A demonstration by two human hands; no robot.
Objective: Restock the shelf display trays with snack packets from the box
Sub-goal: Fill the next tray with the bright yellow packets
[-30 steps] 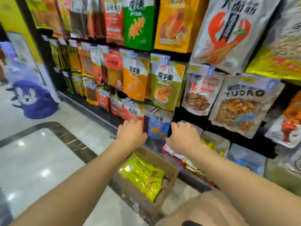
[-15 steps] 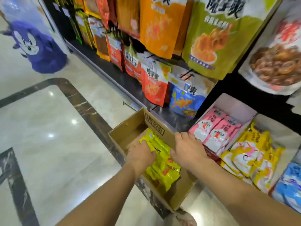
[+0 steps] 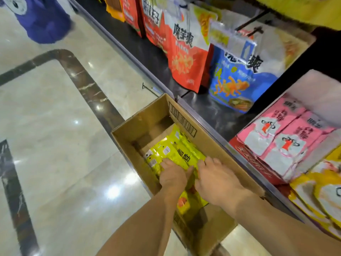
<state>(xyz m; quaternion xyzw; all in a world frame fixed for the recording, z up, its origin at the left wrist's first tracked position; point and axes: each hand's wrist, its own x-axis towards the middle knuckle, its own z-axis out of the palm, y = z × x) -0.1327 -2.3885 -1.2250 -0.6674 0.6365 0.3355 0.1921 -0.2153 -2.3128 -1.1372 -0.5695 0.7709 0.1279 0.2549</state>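
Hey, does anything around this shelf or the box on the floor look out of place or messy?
One thing: a bare metal hook sits by the shelf base, just beyond the cardboard box, holding nothing. The yellow packets at far right look heaped unevenly.

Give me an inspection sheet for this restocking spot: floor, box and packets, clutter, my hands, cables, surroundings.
Surface: polished marble floor with a dark inlaid band.
Job's things: open cardboard box on the floor against the shelf base, partly filled with yellow-green packets. The shelf trays hold pink packets and yellow packets.
Clutter: thin metal hook near the box's far corner.
Hands: left hand and right hand both lie on the packets inside the box. Whether the fingers grip any cannot be told.
Cables: nothing seen.
Surroundings: red bag and blue bag hang over the shelf. A purple figure is at the far left.
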